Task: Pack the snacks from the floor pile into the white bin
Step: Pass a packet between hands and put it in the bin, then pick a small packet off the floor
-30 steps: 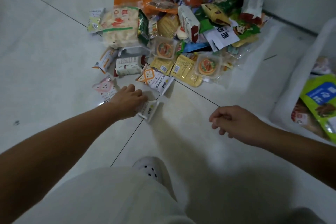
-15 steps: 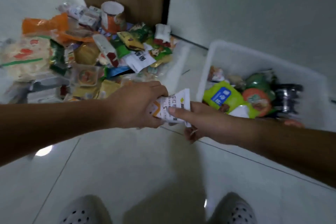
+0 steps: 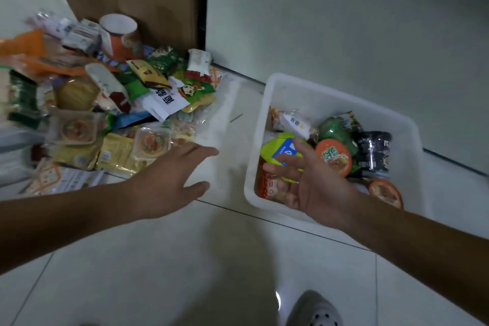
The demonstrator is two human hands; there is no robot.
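Head cam: right hand fully spread and empty, over the near left corner of the white bin at frame right. Left hand also spread, empty, over the floor at frame centre, just beside the snack pile at upper left. Bin already has packets and cups in it.

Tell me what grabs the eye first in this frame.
The heap of bright snack packets sprawled on the floor at left, against a brown panel. To its right, the white bin, already partly filled with cups and bags. Between them, the open left hand and the open right hand, palm over the bin, both empty.
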